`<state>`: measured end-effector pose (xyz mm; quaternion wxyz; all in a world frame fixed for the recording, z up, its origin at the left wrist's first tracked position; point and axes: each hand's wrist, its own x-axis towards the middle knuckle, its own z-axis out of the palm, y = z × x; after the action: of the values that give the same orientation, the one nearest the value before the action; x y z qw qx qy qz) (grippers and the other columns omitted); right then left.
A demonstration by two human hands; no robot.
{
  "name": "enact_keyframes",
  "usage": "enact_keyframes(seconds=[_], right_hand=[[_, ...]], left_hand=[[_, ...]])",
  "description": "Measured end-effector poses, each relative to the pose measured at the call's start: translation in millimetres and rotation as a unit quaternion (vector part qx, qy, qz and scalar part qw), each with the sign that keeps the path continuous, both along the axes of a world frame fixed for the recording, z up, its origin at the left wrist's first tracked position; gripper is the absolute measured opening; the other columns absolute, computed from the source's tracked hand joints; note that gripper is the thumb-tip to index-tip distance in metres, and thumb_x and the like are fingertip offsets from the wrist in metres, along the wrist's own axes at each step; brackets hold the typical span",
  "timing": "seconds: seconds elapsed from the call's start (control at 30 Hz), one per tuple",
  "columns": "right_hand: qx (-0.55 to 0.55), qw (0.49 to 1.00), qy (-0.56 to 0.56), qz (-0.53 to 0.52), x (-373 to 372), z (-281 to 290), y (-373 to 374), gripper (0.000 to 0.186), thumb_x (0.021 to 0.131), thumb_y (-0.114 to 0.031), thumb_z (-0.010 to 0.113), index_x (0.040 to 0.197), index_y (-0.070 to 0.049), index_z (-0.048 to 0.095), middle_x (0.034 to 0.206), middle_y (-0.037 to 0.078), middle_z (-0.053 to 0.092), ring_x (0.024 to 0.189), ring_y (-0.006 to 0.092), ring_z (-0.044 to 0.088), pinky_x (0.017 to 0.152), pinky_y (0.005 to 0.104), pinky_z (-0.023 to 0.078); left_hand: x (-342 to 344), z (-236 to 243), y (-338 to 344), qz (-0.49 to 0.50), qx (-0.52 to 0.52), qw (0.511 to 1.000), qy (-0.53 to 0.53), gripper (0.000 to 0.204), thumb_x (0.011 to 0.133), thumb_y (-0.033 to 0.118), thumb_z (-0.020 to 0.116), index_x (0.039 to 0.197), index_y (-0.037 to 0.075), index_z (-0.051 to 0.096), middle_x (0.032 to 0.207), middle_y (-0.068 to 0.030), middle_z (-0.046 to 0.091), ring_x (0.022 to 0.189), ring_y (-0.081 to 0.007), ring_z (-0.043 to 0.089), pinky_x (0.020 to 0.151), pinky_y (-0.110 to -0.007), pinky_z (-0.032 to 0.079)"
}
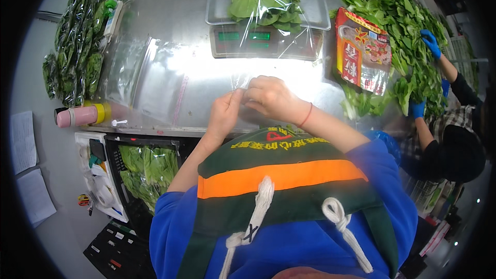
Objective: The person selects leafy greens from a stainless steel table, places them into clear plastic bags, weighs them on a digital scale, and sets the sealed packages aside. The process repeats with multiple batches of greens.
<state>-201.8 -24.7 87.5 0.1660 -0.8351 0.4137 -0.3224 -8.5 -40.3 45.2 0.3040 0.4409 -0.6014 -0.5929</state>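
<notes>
My left hand (226, 114) and my right hand (271, 98) meet over the near edge of the steel table. Their fingertips are pinched together on thin clear plastic (239, 80), which looks like the edge of a plastic bag; glare hides its outline. Beyond them stands a digital scale (299, 45) with a lit green display. On its steel tray (217, 8) rest leafy green lettuces (266, 0) under shiny clear film. Whether that film joins the plastic in my fingers, I cannot tell.
Flat clear bags (157, 80) lie on the left, beside bagged greens (82, 36) and a pink bottle (77, 116). At right are a red printed package (362, 52), heaped loose greens (408, 26) and a co-worker's blue-gloved hand (430, 43). A black crate (113, 155) holds bagged greens below the table.
</notes>
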Motion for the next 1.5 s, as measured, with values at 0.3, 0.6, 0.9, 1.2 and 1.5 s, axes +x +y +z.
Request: enact_keyframes(seconds=[0.3, 0.6, 0.9, 1.2, 1.5], right_hand=[[0.095, 0.988, 0.121, -0.017, -76, 17, 54, 0.008, 0.073, -0.008, 0.062, 0.080, -0.005, 0.059, 0.076, 0.012, 0.057, 0.072, 0.0323, 0.057, 0.063, 0.0413, 0.047], [0.169, 0.861, 0.269, -0.396, -220, 17, 114, 0.043, 0.077, -0.010, 0.067, 0.118, -0.004, 0.058, 0.108, 0.017, 0.064, 0.100, 0.0365, 0.060, 0.083, 0.0419, 0.049], [-0.011, 0.993, -0.056, -0.103, -125, -4, -33, 0.017, 0.092, -0.018, 0.055, 0.100, -0.007, 0.066, 0.097, 0.008, 0.069, 0.096, 0.0241, 0.065, 0.083, 0.0352, 0.052], [0.590, 0.637, -0.426, -0.254, -80, -61, 36, 0.040, 0.098, -0.031, 0.042, 0.088, 0.004, 0.058, 0.072, 0.014, 0.063, 0.054, 0.0216, 0.063, 0.043, 0.0316, 0.048], [0.605, 0.606, -0.459, -0.239, -73, -81, 42, 0.026, 0.090, -0.019, 0.051, 0.083, 0.005, 0.060, 0.059, 0.012, 0.057, 0.045, 0.0209, 0.056, 0.041, 0.0328, 0.045]], left_hand=[[10, -2, -8, 0.005, 0.067, 0.997, 0.044, 0.042, 0.100, 0.027, 0.043, 0.095, -0.006, 0.068, 0.095, -0.0114, 0.070, 0.089, -0.0163, 0.061, 0.082, -0.031, 0.047], [58, 17, -125, 0.052, -0.376, 0.886, -0.267, 0.078, 0.072, 0.017, 0.079, 0.138, -0.001, 0.042, 0.136, -0.0224, 0.048, 0.126, -0.0355, 0.044, 0.102, -0.045, 0.039], [1, 48, -140, -0.189, -0.523, 0.814, -0.167, 0.026, 0.085, 0.015, 0.064, 0.110, 0.009, 0.067, 0.106, -0.0095, 0.065, 0.108, -0.0291, 0.057, 0.097, -0.041, 0.043], [46, -32, -24, 0.031, 0.221, 0.974, -0.045, 0.038, 0.100, 0.027, 0.043, 0.091, -0.003, 0.067, 0.081, -0.0050, 0.065, 0.089, -0.0112, 0.059, 0.073, -0.025, 0.048], [-41, 18, -15, -0.203, -0.445, 0.836, -0.251, 0.042, 0.087, 0.027, 0.061, 0.125, 0.011, 0.056, 0.131, -0.0097, 0.050, 0.125, -0.0322, 0.042, 0.104, -0.050, 0.034]])
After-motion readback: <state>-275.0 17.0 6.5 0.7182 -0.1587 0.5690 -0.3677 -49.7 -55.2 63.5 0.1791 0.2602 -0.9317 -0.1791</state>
